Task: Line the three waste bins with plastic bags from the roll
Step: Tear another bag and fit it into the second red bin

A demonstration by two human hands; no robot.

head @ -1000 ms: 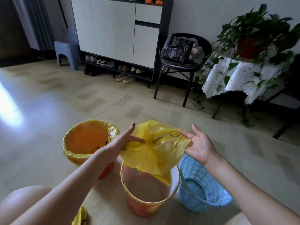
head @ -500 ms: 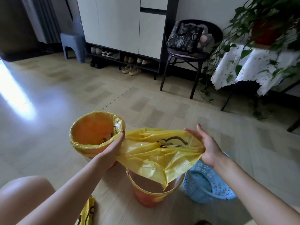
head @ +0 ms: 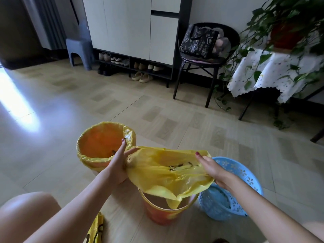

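Both hands stretch a yellow bag (head: 168,172) open above the middle bin (head: 168,213), its tip dipping inside, ready to line it. The left hand (head: 118,165) pinches 1 edge, fingers splayed; the right hand (head: 210,168) grips the other.

Thin glossy crinkled yellow plastic bag (head: 168,174) in my hands, smooth blue perforated plastic bin (head: 235,199), glossy orange plastic bin (head: 164,214), shiny wood-look floor (head: 122,109)
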